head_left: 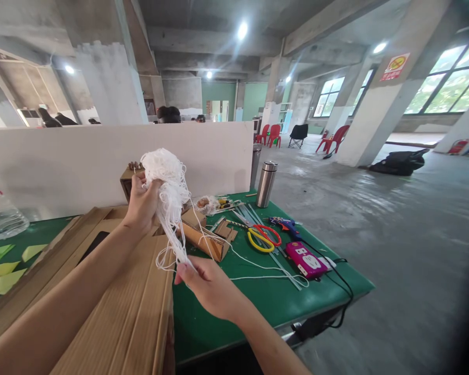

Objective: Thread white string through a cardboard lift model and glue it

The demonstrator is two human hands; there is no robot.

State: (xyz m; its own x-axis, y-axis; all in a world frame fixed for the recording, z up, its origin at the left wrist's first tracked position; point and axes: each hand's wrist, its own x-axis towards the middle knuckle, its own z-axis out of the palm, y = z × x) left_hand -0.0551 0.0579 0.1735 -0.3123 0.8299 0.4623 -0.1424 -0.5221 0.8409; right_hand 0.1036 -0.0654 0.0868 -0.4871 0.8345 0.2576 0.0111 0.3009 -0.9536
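Observation:
My left hand [143, 203] is raised above the table, closed around a tangled bundle of white string [166, 177]. Strands hang down from the bundle to my right hand [205, 286], which pinches them between thumb and fingers low over the green table [258, 297]. One loose strand trails right across the table toward the pink phone [305, 259]. Beneath both hands lie stacked sheets of brown corrugated cardboard [121, 312].
Yellow and red scissors [262, 237], a blue glue gun [285, 225], a steel flask [266, 183], clear sticks, small cardboard pieces [205, 237], a water bottle [2, 213] and yellow-green paper scraps [3, 271] lie on the table. A white partition [82, 156] stands behind. Black cable hangs off the right edge.

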